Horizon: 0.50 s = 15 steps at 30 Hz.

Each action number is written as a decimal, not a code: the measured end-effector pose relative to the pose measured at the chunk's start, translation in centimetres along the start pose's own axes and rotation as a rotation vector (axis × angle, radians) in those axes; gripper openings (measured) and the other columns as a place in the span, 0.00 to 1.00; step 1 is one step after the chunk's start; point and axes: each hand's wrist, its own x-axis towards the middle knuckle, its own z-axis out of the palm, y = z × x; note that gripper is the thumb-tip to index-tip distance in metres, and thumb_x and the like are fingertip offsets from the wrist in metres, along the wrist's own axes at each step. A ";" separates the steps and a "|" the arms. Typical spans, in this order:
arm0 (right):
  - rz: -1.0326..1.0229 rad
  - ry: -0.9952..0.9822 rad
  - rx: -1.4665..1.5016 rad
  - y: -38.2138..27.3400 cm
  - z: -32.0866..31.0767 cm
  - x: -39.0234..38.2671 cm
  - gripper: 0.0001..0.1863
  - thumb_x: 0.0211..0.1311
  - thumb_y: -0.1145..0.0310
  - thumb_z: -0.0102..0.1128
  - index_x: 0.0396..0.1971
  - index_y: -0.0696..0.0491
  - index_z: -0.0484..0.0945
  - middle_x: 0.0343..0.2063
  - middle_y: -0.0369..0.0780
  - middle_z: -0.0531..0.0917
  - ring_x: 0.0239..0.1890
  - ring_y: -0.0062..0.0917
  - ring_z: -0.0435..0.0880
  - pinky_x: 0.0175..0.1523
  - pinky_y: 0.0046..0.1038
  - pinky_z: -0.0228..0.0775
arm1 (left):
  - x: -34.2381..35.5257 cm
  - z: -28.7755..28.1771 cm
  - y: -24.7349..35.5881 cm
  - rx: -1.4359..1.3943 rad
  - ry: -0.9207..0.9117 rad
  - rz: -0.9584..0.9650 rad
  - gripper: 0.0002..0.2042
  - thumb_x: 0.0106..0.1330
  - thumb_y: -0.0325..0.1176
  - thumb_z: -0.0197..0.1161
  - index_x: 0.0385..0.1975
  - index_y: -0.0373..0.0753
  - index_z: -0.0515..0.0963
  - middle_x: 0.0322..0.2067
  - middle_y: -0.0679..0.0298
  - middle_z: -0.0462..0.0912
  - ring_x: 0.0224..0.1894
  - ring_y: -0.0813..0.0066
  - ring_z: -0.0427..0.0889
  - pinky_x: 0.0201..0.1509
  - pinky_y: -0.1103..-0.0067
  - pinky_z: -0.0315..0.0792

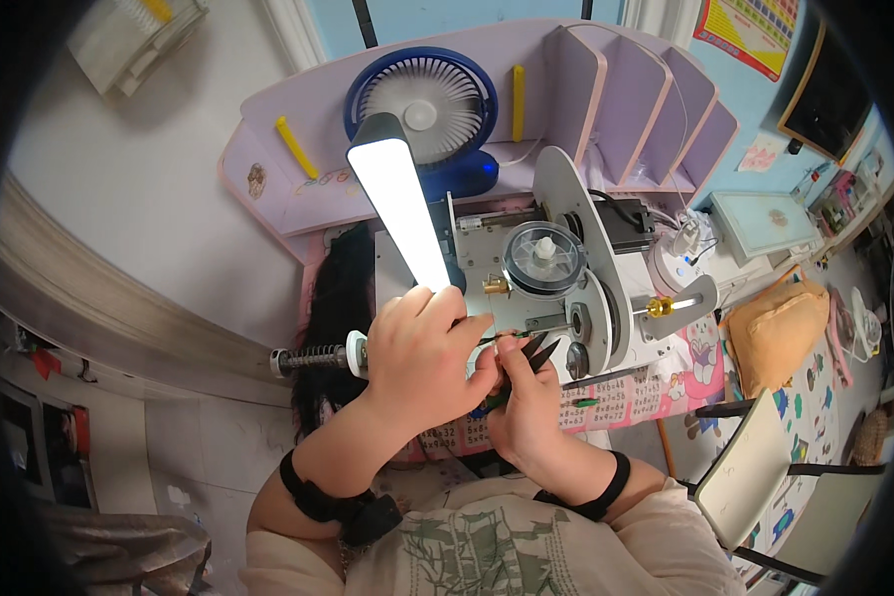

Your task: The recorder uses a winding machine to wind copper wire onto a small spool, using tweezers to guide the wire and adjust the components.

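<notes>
Works over the near edge of a pink-covered surface (638, 393), between a blue wall (546, 12) and a white one. Faces a metal machine (576, 194), a lit lamp (399, 204) partly blocking it, and, along the far edge, a blue fan (420, 115) against a purple compartmented shelf (578, 109). Holds a black pointed tool (539, 356) in the right hand (531, 412); curls the left hand (422, 348) just beside, cannot tell whether gripping anything.

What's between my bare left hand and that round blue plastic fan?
In the head view, a long, glowing white lamp with a dark end stretches between your left hand and the fan, its dark end overlapping the fan.
</notes>
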 end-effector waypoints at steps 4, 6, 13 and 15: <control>0.000 -0.056 0.045 0.1 -0.4 0.0 0.04 0.63 0.69 0.58 0.31 0.50 0.73 0.22 0.28 0.73 0.22 0.10 0.64 0.28 0.16 0.54 | 0.1 0.2 -0.3 -0.065 -0.038 0.005 0.08 0.40 0.33 0.66 0.23 0.46 0.82 0.23 0.70 0.68 0.26 0.69 0.69 0.28 0.73 0.62; 0.003 -0.064 0.051 0.1 -0.4 0.0 0.04 0.63 0.70 0.58 0.30 0.50 0.72 0.23 0.28 0.73 0.22 0.10 0.64 0.28 0.16 0.54 | 0.1 0.3 -0.3 -0.080 -0.034 0.005 0.06 0.40 0.33 0.67 0.21 0.46 0.81 0.22 0.70 0.69 0.26 0.69 0.69 0.27 0.73 0.62; 0.011 -0.061 0.039 0.1 -0.5 0.1 0.05 0.63 0.66 0.58 0.29 0.48 0.73 0.22 0.29 0.74 0.23 0.13 0.66 0.30 0.18 0.56 | 0.1 0.5 -0.8 -0.157 -0.023 -0.011 0.05 0.39 0.31 0.67 0.18 0.44 0.80 0.21 0.69 0.69 0.25 0.68 0.69 0.27 0.74 0.63; 0.008 -0.073 0.051 0.1 -0.7 0.1 0.05 0.63 0.67 0.58 0.28 0.47 0.73 0.22 0.29 0.73 0.23 0.13 0.65 0.30 0.18 0.56 | 0.2 0.5 -0.8 -0.184 -0.021 -0.014 0.05 0.39 0.31 0.67 0.18 0.44 0.80 0.21 0.68 0.69 0.25 0.68 0.70 0.27 0.74 0.64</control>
